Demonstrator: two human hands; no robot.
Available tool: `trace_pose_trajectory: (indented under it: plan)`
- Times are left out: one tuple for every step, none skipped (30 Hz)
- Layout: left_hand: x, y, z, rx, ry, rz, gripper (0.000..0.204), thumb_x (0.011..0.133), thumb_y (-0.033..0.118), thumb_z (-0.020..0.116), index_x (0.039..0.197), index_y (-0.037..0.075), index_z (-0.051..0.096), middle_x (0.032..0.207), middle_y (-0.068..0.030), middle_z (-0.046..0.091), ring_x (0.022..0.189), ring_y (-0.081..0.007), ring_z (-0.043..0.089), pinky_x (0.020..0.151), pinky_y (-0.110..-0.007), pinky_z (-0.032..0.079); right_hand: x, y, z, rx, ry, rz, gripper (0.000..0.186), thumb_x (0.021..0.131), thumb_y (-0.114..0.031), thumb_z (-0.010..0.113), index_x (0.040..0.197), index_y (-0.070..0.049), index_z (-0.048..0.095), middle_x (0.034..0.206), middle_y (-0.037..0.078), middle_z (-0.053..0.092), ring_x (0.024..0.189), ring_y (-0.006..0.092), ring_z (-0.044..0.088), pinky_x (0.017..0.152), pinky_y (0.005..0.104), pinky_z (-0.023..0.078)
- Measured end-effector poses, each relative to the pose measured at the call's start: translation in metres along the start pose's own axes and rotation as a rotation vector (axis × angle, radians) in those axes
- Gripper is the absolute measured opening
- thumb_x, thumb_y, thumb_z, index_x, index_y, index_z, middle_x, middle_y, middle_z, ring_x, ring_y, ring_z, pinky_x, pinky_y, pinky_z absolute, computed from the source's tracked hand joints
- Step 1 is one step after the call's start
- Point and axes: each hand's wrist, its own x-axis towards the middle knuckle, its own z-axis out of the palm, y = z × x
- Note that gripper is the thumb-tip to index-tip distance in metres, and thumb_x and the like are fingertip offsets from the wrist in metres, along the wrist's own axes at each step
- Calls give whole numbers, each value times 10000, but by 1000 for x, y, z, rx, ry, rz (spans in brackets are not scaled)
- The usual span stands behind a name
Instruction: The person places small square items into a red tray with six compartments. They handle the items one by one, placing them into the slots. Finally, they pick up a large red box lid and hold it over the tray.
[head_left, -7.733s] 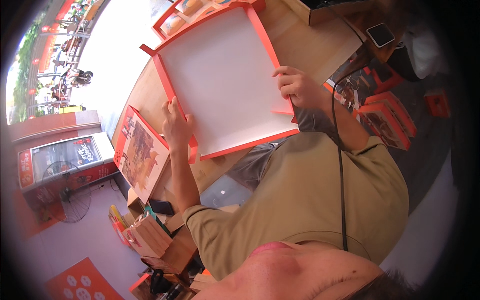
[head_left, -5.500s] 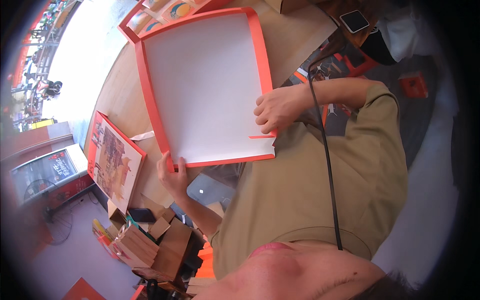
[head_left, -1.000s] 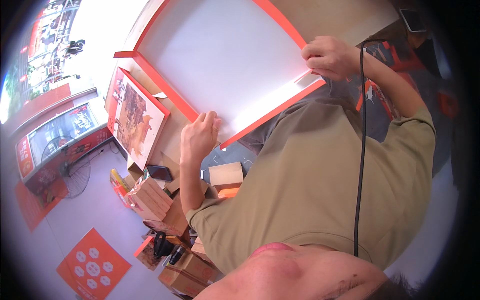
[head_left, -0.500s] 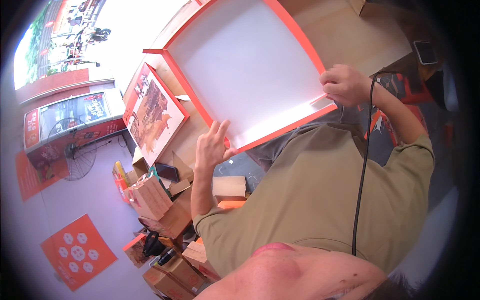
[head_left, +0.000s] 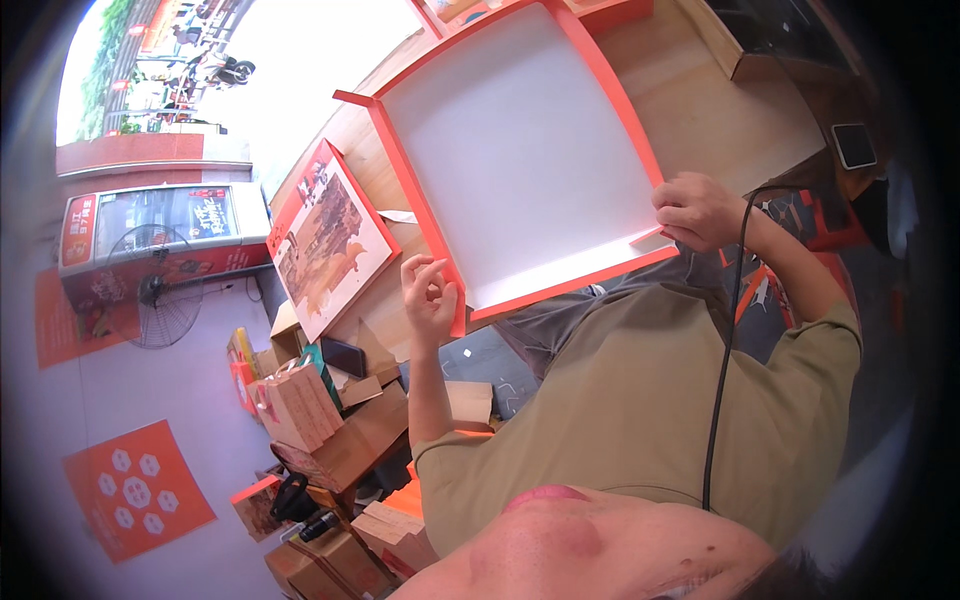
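Observation:
A large shallow cardboard box (head_left: 520, 150) lies in front of me, white inside with orange-red side walls. Its far left corner flap sticks outward. My right hand (head_left: 695, 210) is closed on the near right corner, its fingers over the wall by a folded flap (head_left: 652, 238). At the near left corner, my left hand (head_left: 430, 300) is loosely curled with its fingers apart, holding nothing I can see. The thumb is right beside an upright orange-red corner flap (head_left: 458, 314); whether they touch I cannot tell.
A printed box lid (head_left: 335, 240) lies left of the box on the wooden table (head_left: 715, 100). Cartons and a paper bag (head_left: 298, 408) are piled at lower left. A phone (head_left: 853, 146) lies at far right. A black cable (head_left: 727, 370) hangs before my body. A fan (head_left: 152, 288) stands left.
My left hand's fingers have come off the left wall and curled, and a flap now stands out at that corner. The right hand keeps its hold. The whole view has shifted slightly.

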Motion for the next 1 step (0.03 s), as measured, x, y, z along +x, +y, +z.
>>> trace_pose_trajectory:
  plan:
    - [-1, 3, 0, 48, -26, -17, 480, 931, -30, 634, 1401, 48, 693, 1507, -144, 488, 769, -97, 679, 590, -226, 562, 1, 1, 1, 0, 1, -3, 113, 903, -118, 769, 893, -84, 662, 1037, 77, 642, 850, 308, 640, 765, 447, 509]
